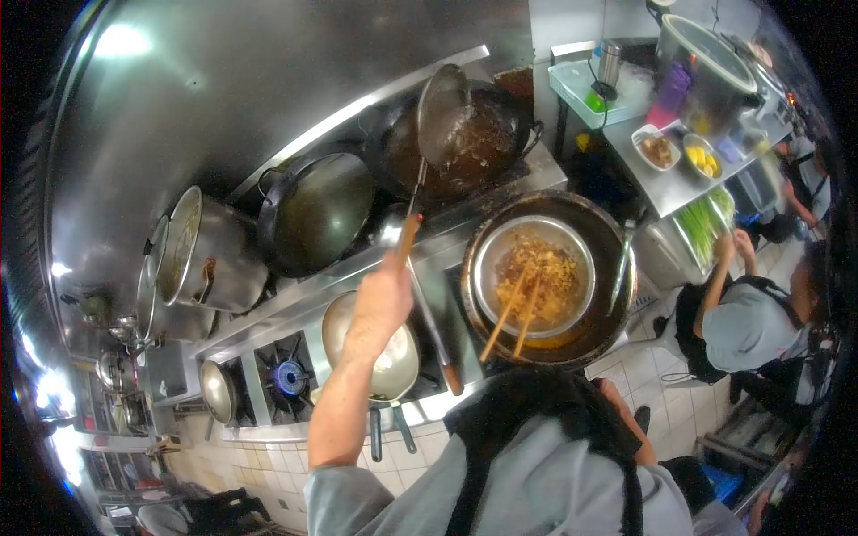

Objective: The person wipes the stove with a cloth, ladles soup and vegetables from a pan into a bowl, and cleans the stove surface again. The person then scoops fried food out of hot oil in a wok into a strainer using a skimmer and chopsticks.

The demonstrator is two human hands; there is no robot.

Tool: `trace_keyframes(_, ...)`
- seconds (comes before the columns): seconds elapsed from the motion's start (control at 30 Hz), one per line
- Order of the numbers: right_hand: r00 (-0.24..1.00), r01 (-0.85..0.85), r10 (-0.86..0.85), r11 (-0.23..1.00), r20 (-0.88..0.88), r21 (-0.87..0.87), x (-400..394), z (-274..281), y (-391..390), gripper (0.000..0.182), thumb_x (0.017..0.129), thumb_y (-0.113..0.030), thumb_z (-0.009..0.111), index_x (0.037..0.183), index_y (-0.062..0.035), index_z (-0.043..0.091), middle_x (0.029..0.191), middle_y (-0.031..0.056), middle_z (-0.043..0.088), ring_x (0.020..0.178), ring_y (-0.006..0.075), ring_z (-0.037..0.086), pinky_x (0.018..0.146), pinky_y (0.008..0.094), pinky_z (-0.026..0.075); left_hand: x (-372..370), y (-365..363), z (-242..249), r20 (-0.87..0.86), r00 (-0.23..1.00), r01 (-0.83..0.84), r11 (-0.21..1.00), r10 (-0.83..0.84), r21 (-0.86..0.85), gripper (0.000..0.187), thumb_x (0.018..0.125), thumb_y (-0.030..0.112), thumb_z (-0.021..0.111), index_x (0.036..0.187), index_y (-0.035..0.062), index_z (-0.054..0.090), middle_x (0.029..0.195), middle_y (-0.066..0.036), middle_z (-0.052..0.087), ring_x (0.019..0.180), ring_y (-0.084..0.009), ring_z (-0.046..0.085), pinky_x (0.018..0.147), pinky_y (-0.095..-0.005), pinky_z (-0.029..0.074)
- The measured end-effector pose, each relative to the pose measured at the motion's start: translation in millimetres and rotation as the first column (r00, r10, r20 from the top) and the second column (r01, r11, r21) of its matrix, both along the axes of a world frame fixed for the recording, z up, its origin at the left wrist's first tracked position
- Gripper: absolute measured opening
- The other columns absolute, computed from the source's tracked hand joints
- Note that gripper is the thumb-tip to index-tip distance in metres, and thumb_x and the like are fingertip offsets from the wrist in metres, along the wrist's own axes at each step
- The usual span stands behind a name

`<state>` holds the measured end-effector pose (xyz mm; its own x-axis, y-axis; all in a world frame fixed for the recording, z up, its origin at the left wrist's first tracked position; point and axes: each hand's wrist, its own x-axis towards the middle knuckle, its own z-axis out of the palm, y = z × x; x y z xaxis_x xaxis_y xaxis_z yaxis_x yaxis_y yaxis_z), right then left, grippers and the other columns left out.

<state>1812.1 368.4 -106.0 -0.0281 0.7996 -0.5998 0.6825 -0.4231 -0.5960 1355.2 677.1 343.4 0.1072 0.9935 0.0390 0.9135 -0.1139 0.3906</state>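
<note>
My left hand point(384, 299) is closed round the wooden handle of a long skimmer point(444, 112), whose round mesh head is over the large dark wok point(496, 143) of brown liquid at the back. Low on my right side, my right hand point(608, 390) is partly in view near the front of the apron, its fingers too unclear to make out. In front of me a steel bowl point(581, 255) of browned food bits, with wooden chopsticks point(525, 322) resting in it, sits inside a big dark pan point(626, 295). Beside the skimmer lies another long wooden-handled tool point(433, 326).
A second wok point(317, 214) and a tall steel pot point(228, 259) stand to the left. Nearer are a light pan point(402, 357) and a lit blue burner point(290, 377). At right, a co-worker point(746, 322) handles green vegetables point(702, 228) beside a steel counter point(657, 183).
</note>
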Motion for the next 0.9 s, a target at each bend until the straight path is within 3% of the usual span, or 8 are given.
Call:
trace_keyframes(0.33,1.000,-0.011,0.011,0.999,0.003,0.037,2.7,-8.3,-1.3,0.026,0.080,-0.014,0.066,0.104,-0.0075,0.072,0.095,0.0224,0.070,0.091,0.0428,0.067,0.078,0.0493,0.053,-20.0,9.1,20.1,-0.007,0.999,-0.031,0.997,0.032,0.073,0.036,0.093,0.016,0.058,0.125,0.0011,0.055,0.088,-0.032,0.066,0.086,-0.0496,0.065,0.077,-0.0564,0.053)
trace_keyframes(0.53,1.000,-0.004,0.004,0.999,-0.020,0.033,1.5,-1.6,1.4,0.025,0.080,-0.017,0.065,0.102,-0.0067,0.072,0.096,0.0223,0.070,0.091,0.0434,0.066,0.077,0.0494,0.053,-33.1,16.9,32.7,-0.033,0.993,-0.104,0.984,0.110,0.146,0.040,0.093,0.013,0.059,0.127,-0.0066,0.053,0.085,-0.034,0.066,0.084,-0.0501,0.066,0.077,-0.0556,0.054)
trace_keyframes(0.9,1.000,0.012,-0.013,1.000,-0.016,-0.008,3.5,-10.3,2.1,0.024,0.082,-0.020,0.063,0.100,-0.0070,0.072,0.095,0.0221,0.070,0.090,0.0423,0.067,0.076,0.0485,0.053,-43.5,32.5,3.0,0.068,0.995,-0.074,0.990,0.066,0.123,0.030,0.093,0.016,0.059,0.116,-0.0025,0.059,0.091,-0.031,0.067,0.086,-0.0485,0.066,0.075,-0.0523,0.054)
